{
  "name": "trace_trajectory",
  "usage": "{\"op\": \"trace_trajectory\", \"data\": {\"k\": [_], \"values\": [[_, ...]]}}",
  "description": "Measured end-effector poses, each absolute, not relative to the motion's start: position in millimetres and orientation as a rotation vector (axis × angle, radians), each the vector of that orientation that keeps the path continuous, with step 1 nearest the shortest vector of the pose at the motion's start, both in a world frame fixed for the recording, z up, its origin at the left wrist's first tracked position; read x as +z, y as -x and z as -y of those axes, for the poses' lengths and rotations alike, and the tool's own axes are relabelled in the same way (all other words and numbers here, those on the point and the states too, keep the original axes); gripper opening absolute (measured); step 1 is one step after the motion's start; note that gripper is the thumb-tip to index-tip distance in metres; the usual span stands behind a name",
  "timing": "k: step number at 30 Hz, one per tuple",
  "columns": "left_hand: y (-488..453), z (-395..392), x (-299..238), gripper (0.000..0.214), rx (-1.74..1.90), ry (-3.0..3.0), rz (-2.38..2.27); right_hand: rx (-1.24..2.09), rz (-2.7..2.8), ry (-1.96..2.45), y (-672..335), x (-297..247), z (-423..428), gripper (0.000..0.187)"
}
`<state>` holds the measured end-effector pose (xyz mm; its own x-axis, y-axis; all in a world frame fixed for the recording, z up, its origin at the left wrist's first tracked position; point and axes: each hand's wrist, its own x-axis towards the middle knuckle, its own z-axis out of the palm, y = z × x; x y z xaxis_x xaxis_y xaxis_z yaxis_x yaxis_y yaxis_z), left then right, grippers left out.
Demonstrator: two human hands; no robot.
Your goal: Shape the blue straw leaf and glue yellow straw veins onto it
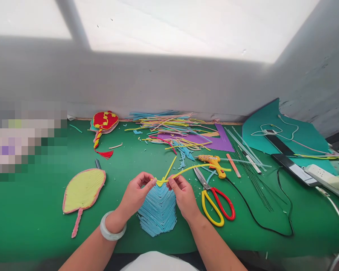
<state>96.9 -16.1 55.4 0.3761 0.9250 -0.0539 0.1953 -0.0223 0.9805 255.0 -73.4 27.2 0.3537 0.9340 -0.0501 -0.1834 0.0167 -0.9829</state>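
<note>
Both hands meet over the top of a blue leaf-shaped panel (158, 210) made of slanted pipe cleaner pieces, lying on the green table. My left hand (139, 188) pinches the left end of a yellow pipe cleaner (193, 166) at the panel's top. Close by, my right hand (182, 194) pinches the same strip, whose long free end arches off to the right. Another yellow piece (170, 168) sticks up between the hands. Scissors (211, 199) with one yellow and one red handle lie right of my right hand, below a yellow glue gun (214, 163).
On the left lie a yellow fan (84, 190) with pink edging and a red fan (105, 120) with a tassel. A pile of pipe cleaners (169, 124) and a purple sheet (223, 139) are at the back. A black cord (251, 216), power strip (319, 174) and phone (295, 169) occupy the right.
</note>
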Motion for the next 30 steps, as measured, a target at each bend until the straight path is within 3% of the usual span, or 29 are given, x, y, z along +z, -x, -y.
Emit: {"op": "trace_trajectory", "data": {"k": [22, 30], "values": [[-92, 8, 58, 0.039, 0.804, -1.386, -1.133, 1.142, 0.745, 1.293, -253, 28, 72, 0.044], [-85, -1, 45, 0.025, 0.588, -1.762, -1.342, 1.415, 0.883, 1.557, -251, 20, 75, 0.034]]}}
